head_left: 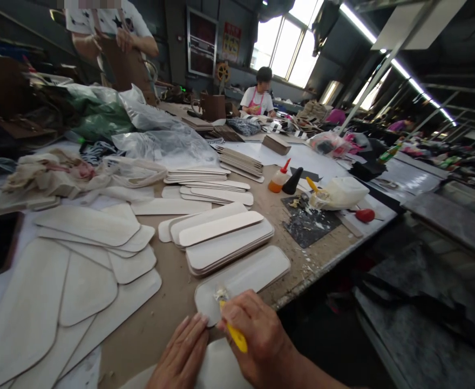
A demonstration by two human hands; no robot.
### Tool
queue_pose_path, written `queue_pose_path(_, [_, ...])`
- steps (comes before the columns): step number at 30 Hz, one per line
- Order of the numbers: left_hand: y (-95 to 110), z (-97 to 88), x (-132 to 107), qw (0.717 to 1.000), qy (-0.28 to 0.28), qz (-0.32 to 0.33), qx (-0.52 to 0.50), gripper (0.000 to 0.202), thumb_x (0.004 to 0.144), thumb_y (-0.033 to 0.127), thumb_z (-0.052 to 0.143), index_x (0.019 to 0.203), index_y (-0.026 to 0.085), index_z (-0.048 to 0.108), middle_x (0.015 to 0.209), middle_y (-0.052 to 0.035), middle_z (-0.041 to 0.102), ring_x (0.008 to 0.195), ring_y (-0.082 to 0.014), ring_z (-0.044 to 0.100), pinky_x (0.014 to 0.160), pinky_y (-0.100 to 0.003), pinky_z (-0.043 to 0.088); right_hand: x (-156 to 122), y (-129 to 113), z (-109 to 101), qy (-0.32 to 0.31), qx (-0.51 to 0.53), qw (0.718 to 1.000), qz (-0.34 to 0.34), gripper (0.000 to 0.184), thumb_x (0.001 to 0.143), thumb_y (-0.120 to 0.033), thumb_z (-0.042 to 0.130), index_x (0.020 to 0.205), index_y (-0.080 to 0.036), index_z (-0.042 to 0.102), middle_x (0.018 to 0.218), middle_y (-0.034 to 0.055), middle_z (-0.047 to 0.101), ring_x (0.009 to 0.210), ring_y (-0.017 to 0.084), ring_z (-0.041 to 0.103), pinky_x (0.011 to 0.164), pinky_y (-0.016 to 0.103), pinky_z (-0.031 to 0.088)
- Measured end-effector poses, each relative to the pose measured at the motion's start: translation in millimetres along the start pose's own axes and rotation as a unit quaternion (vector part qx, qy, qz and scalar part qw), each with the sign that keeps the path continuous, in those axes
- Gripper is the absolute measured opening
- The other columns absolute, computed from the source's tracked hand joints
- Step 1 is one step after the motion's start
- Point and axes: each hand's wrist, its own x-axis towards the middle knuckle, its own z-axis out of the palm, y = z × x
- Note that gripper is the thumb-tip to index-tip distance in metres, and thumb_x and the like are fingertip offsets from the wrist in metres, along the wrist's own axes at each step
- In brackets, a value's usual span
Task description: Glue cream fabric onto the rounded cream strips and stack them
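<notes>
My right hand (258,330), closed on the brush (236,337), could skid the pale panel (248,278) if my left hand (184,351), flat and empty, presses too lightly.

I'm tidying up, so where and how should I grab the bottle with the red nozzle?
Probably hold the bottle by its wide lower body, from the near left: its red nozzle points up and tapers thin, while a black cone-shaped object stands close on the right.
</notes>
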Motion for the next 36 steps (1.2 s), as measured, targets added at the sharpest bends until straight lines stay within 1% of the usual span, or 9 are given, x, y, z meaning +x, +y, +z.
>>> queue_pose_path(4, [4, 0.7, 0, 1.0, 0.008, -0.004, 0.003, 0.05, 0.084, 0.003, 0.026, 0.132, 0.008, 0.04, 0.115, -0.0139, 0.063, 0.125, -0.0203, 0.044, 0.102, -0.036, 0.041, 3, 3, 0, 0.013, 0.089, 0.996, 0.031, 0.012, 0.084, -0.01, 0.046, 0.089, -0.018, 0.055, 0.078, 0.0051, 0.062, 0.076, 0.016, 0.057, 0.069, 0.029, 0.051])
queue_pose_path(10, [17, -14.9, 13, 0.996, -0.033, -0.077, -0.003, 0.042, 0.081, -0.004, 0.034, 0.117, 0.007, 0.053, 0.118, -0.0131, 0.062, 0.126, -0.0197, 0.043, 0.103, -0.036, 0.042, -4, 43, -29, 0.084, -0.03, 0.994, 0.064, 0.012, 0.083, -0.009, 0.054, 0.088, -0.02, 0.058, 0.078, 0.0043, 0.061, 0.075, 0.016, 0.06, 0.07, 0.027, 0.052])
queue_pose_path(12, [20, -19.5, 17, 0.995, -0.041, -0.088, -0.006, 0.043, 0.081, -0.004, 0.034, 0.118, 0.007, 0.052, 0.119, -0.0135, 0.061, 0.126, -0.0197, 0.042, 0.103, -0.036, 0.042, -2, 39, -30, 0.081, -0.033, 0.994, 0.061, 0.013, 0.082, -0.009, 0.054, 0.088, -0.02, 0.058, 0.078, 0.0046, 0.062, 0.075, 0.016, 0.06, 0.07, 0.028, 0.052])
queue_pose_path(17, [16, -17.7, 14, 0.997, -0.042, -0.063, -0.012, 0.041, 0.081, -0.004, 0.035, 0.116, 0.005, 0.053, 0.119, -0.015, 0.061, 0.128, -0.0208, 0.04, 0.106, -0.036, 0.038, 4, 13, -12, 0.019, 0.079, 0.995, 0.055, 0.013, 0.084, -0.01, 0.05, 0.089, -0.02, 0.057, 0.076, 0.0043, 0.062, 0.074, 0.015, 0.061, 0.066, 0.026, 0.053])
queue_pose_path(21, [12, -12.2, 11, 0.999, -0.01, -0.053, -0.01, 0.047, 0.077, -0.006, 0.03, 0.115, 0.006, 0.055, 0.117, -0.0133, 0.062, 0.127, -0.0195, 0.041, 0.105, -0.034, 0.038, -2, 56, -37, 0.06, -0.019, 0.992, 0.113, 0.008, 0.086, -0.018, 0.051, 0.085, -0.019, 0.058, 0.077, 0.0045, 0.062, 0.074, 0.016, 0.062, 0.069, 0.027, 0.053])
queue_pose_path(25, [14, -14.4, 13, 0.997, -0.033, -0.065, -0.006, 0.048, 0.078, -0.008, 0.027, 0.114, 0.006, 0.055, 0.117, -0.0131, 0.062, 0.128, -0.0191, 0.039, 0.106, -0.034, 0.036, -13, 106, -77, 0.094, -0.157, 0.973, 0.138, 0.011, 0.086, -0.028, 0.052, 0.083, -0.02, 0.06, 0.078, 0.0055, 0.063, 0.073, 0.018, 0.062, 0.071, 0.032, 0.052])
queue_pose_path(27, [14, -15.2, 12, 0.998, -0.032, -0.057, -0.014, 0.049, 0.078, -0.009, 0.026, 0.115, 0.006, 0.055, 0.117, -0.0132, 0.062, 0.128, -0.0195, 0.039, 0.106, -0.033, 0.037, -15, 103, -76, 0.09, -0.169, 0.973, 0.128, 0.01, 0.085, -0.025, 0.052, 0.084, -0.02, 0.06, 0.078, 0.0056, 0.063, 0.074, 0.018, 0.062, 0.072, 0.033, 0.053])
queue_pose_path(33, [7, -9.5, 5, 0.999, -0.027, -0.038, -0.009, 0.048, 0.091, 0.009, 0.023, 0.138, 0.012, 0.032, 0.116, -0.0122, 0.063, 0.123, -0.019, 0.047, 0.104, -0.034, 0.038, -3, 35, -27, 0.034, -0.006, 0.997, 0.074, 0.012, 0.085, -0.011, 0.049, 0.089, -0.019, 0.057, 0.076, 0.0047, 0.062, 0.074, 0.016, 0.059, 0.068, 0.029, 0.053])
queue_pose_path(36, [6, -7.4, 4, 0.999, -0.015, -0.032, 0.002, 0.046, 0.093, 0.012, 0.024, 0.138, 0.014, 0.033, 0.114, -0.0104, 0.065, 0.122, -0.0166, 0.048, 0.106, -0.031, 0.034, -5, 48, -39, 0.046, -0.008, 0.996, 0.071, 0.012, 0.085, -0.011, 0.05, 0.089, -0.019, 0.056, 0.077, 0.0043, 0.062, 0.075, 0.015, 0.06, 0.068, 0.028, 0.053])
